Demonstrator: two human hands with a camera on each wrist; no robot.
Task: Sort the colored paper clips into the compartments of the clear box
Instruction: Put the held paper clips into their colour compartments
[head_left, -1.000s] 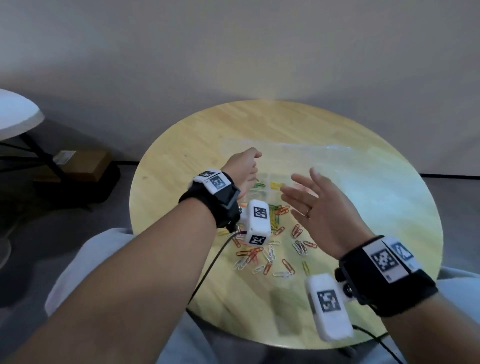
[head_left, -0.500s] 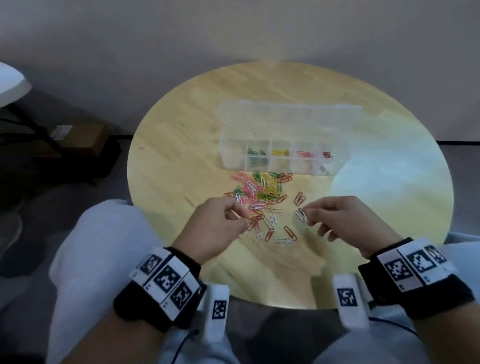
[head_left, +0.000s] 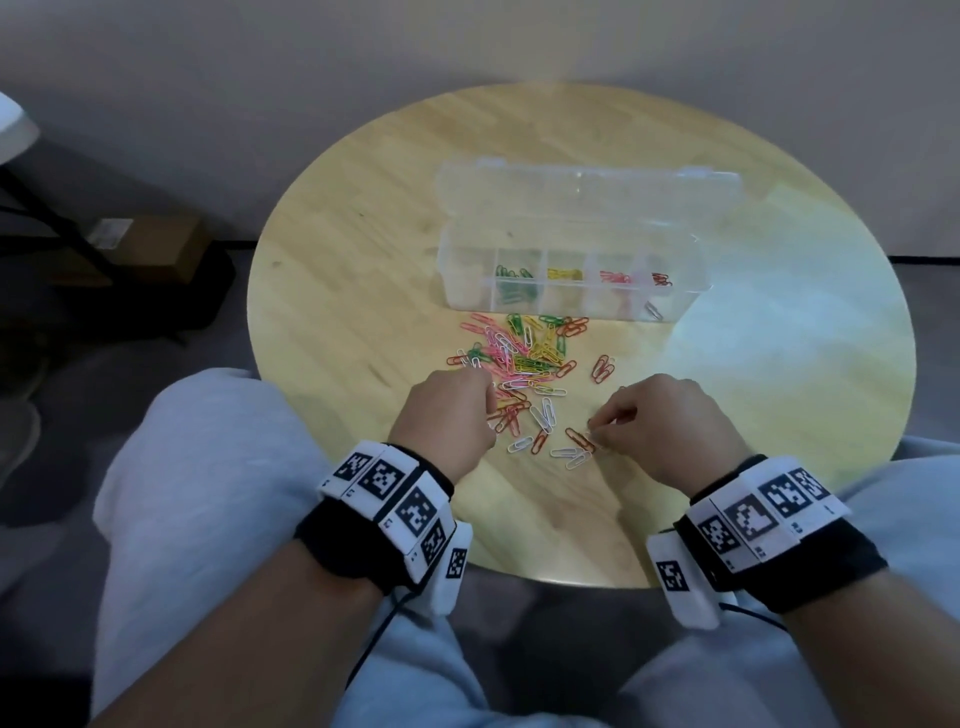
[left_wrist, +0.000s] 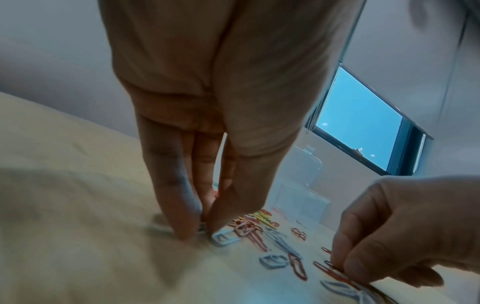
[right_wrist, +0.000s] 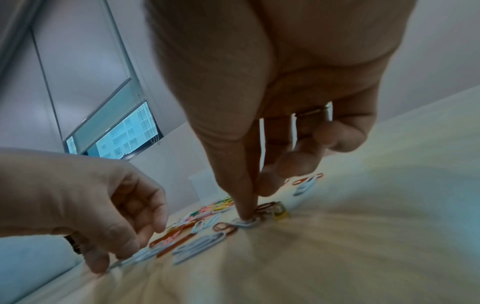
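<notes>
Hands both down in the scattered coloured wire paper clips mid-table: left hand pinching at the pile's 9 o'clock edge, right hand pinching clips at 4 o'clock. Clear plastic compartment box sits open at 12 o'clock, bare round wooden table off to 3 o'clock.

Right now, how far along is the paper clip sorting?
Early on. The clear box stands open, with a few green, yellow, pink and red clips already in separate compartments. In hand: the right hand pinches at clips at the near edge of the spread, and the left hand has its fingertips down on the pile's left side. Left: most of the mixed pile is on the table.
</notes>
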